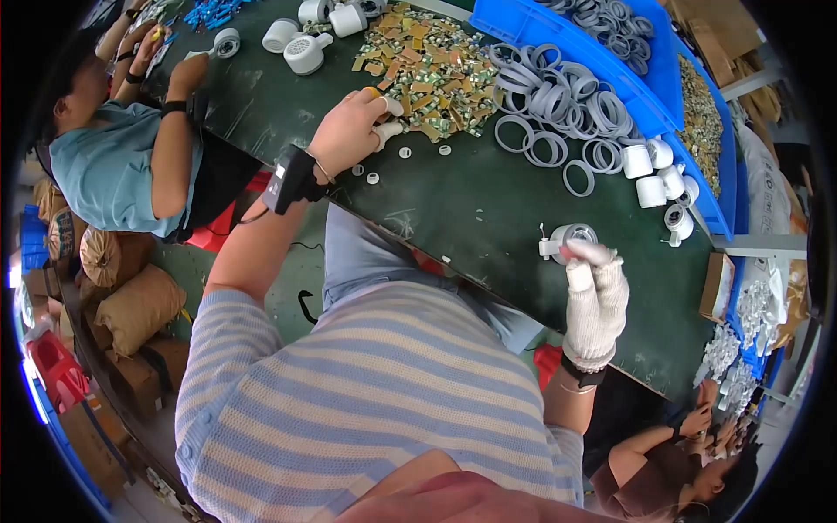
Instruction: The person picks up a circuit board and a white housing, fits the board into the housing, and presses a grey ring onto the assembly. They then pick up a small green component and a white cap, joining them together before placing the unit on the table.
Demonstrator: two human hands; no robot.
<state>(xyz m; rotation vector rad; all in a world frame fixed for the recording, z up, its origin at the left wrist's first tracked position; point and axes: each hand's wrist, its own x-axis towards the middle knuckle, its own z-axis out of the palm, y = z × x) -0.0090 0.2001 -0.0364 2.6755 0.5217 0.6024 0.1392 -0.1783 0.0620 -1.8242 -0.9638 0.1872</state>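
Note:
My left hand [349, 131], white covers on two fingertips, is at the near-left edge of a pile of small circuit boards [432, 74]. Its thumb and forefinger are apart, and I see nothing between them. On my right hand [597, 301] is a white knitted glove. Its fingers are closed on the near side of a round white plastic housing [555, 247] with a small side tab, low over the green table. Small white discs [404, 152] lie just beyond my left wrist.
Grey rings [547, 100] are heaped at the far right beside blue bins [575, 61]. White cylindrical housings [650, 190] stand right of them, and more housings [305, 54] at the far left. One person [126, 166] works at left, another [654, 466] at lower right.

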